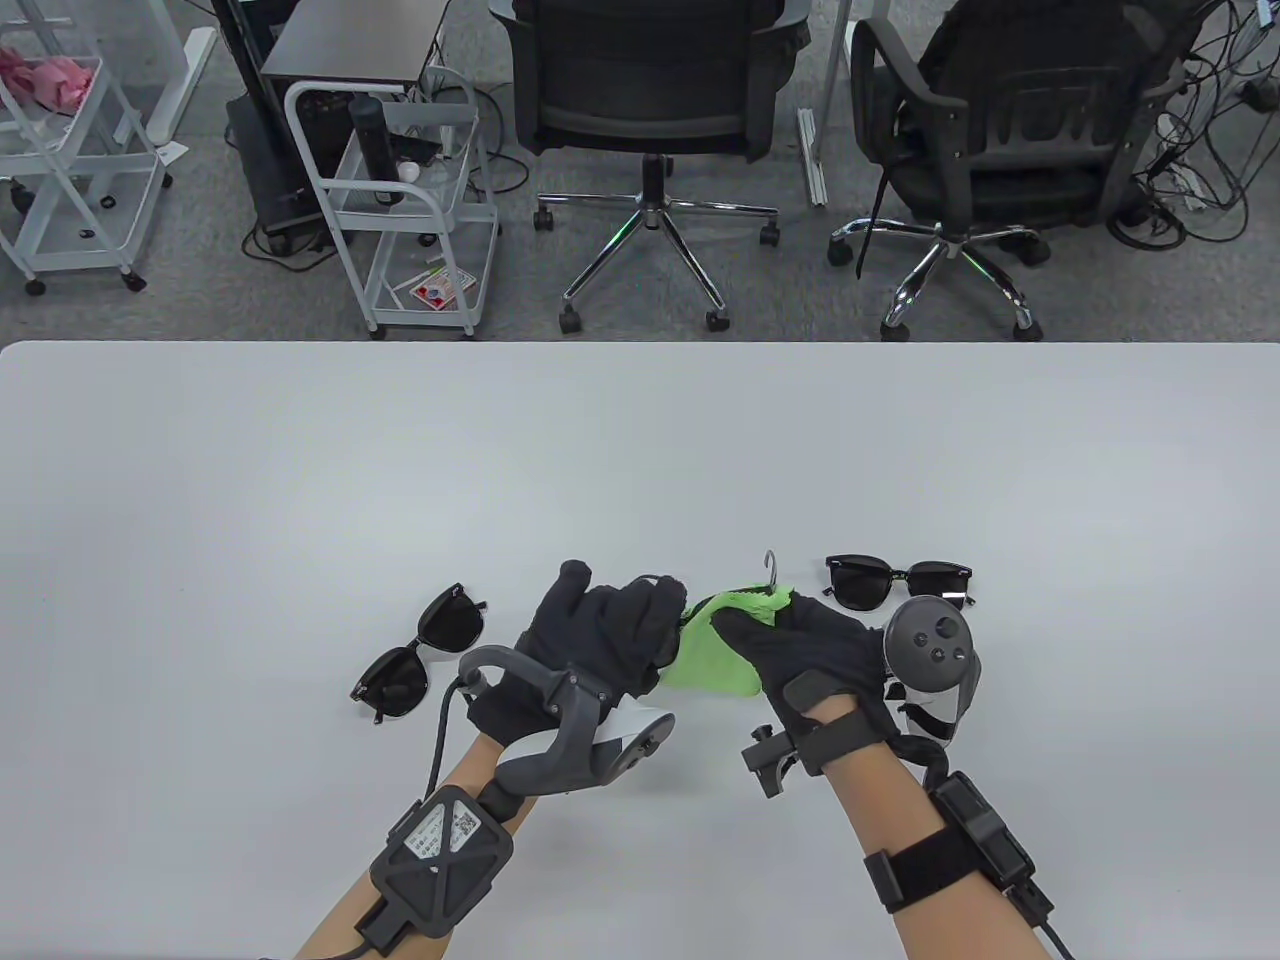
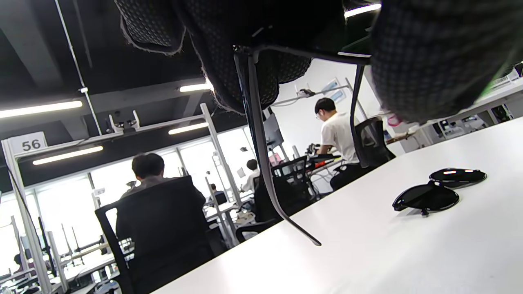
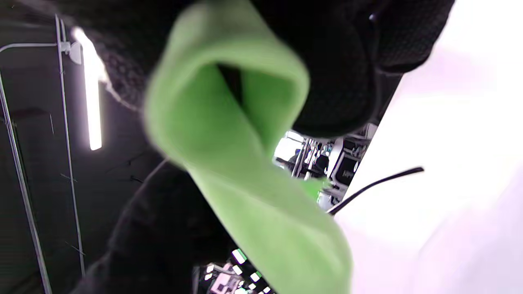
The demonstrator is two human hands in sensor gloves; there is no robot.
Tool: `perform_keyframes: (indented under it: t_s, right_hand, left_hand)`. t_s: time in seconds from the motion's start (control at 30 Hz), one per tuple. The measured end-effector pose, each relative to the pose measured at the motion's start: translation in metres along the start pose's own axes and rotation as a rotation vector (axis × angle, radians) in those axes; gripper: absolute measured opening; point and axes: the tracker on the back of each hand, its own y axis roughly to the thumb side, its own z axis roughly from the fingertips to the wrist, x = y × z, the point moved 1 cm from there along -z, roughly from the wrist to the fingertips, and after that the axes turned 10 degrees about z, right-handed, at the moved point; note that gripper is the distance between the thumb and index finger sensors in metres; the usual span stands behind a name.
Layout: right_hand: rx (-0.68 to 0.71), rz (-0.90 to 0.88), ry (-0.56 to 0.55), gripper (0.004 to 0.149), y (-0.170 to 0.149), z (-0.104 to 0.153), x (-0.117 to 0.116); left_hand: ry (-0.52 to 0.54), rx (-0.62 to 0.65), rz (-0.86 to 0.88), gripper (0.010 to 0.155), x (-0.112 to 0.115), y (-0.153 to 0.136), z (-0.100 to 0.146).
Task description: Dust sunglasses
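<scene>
My left hand (image 1: 640, 605) grips a pair of sunglasses just above the table. The hands and cloth hide most of it in the table view, where only one temple tip (image 1: 770, 562) sticks up. Its thin dark temples (image 2: 261, 155) hang below my fingers in the left wrist view. My right hand (image 1: 745, 628) pinches a green cloth (image 1: 712, 655) against the held pair. The cloth (image 3: 229, 163) fills the right wrist view, with one temple (image 3: 376, 181) behind it. A second black pair (image 1: 420, 655) lies to the left and a third (image 1: 900, 582) to the right.
The white table (image 1: 640, 450) stretches far beyond my hands. One of the lying pairs (image 2: 439, 192) shows in the left wrist view. Two office chairs (image 1: 655, 120) and a white cart (image 1: 420, 210) stand on the floor past the table's far edge.
</scene>
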Motion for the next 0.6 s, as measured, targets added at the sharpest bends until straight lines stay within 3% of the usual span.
perform_keyframes:
  t_s: [0.17,0.27,0.4,0.47,0.6]
  right_hand:
    - [0.058,-0.168,0.242,0.054,-0.008,-0.005,-0.009]
    - [0.150,-0.031,0.348,0.058,0.001,-0.007,-0.020]
    - [0.196,0.072,0.409,0.060,0.012,-0.006,-0.040]
    - [0.194,0.068,0.409,0.061,0.016,-0.004,-0.047]
    - [0.051,-0.034,0.255,0.052,0.013,0.004,-0.050]
  left_hand:
    - [0.014,-0.085,0.105,0.095,-0.001,-0.019,-0.001]
    - [0.039,-0.130,0.171,0.095,-0.005,-0.029,0.000]
    - [0.069,-0.106,0.177,0.096,-0.013,-0.025,0.001]
    - [0.080,-0.075,0.157,0.097,-0.015,-0.017,0.001]
    - [0.105,-0.037,0.119,0.098,-0.021,0.000,0.001]
